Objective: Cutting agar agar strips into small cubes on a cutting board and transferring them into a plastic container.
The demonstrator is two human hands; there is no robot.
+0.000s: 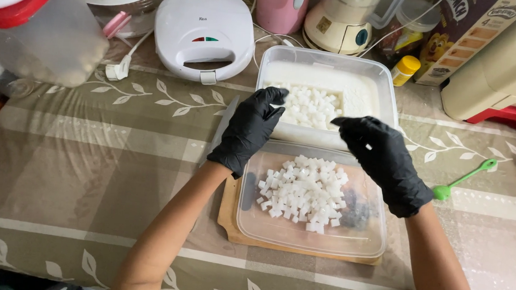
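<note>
Both my hands wear black gloves. My left hand point(250, 129) hovers at the near left rim of a white rectangular tub point(387, 87), fingers curled and pinched over the small white cubes point(311, 106) inside it. My right hand point(382, 161) is raised over the tub's near right corner, fingers loosely bent, nothing seen in it. In front of the tub lies a clear plastic lid point(366, 238) with a heap of white cubes point(302, 195), resting on a wooden cutting board point(228, 212). A knife point(223, 125) lies partly hidden under my left hand.
A white sandwich maker point(204, 34), a pink jug point(281, 6), a blender base point(340, 24), a yellow-capped bottle point(404, 69) and a cereal box point(465, 32) line the back. A clear container point(44, 30) stands at left, a green spoon point(462, 178) at right.
</note>
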